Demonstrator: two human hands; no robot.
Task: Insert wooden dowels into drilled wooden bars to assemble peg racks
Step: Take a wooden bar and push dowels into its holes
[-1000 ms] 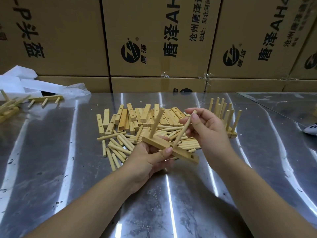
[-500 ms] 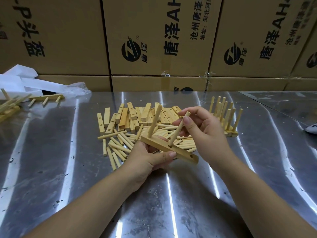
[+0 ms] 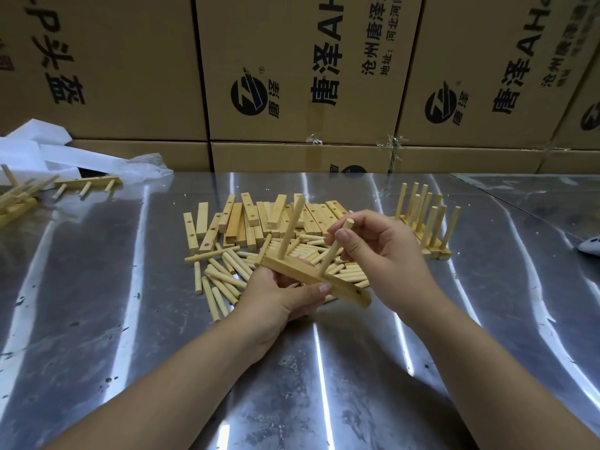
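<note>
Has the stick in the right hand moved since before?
Yes. The dowel in the right hand has shifted left and down, away from the standing finished racks, sinking into the bar.

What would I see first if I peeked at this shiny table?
In the middle, the person's left grip holds a pale drilled wooden bar with one round wooden dowel standing in it, while the right grip pinches a second round wooden dowel at the middle hole. Behind lies a heap of wooden bars and dowels; finished peg racks stand to the right.
</note>
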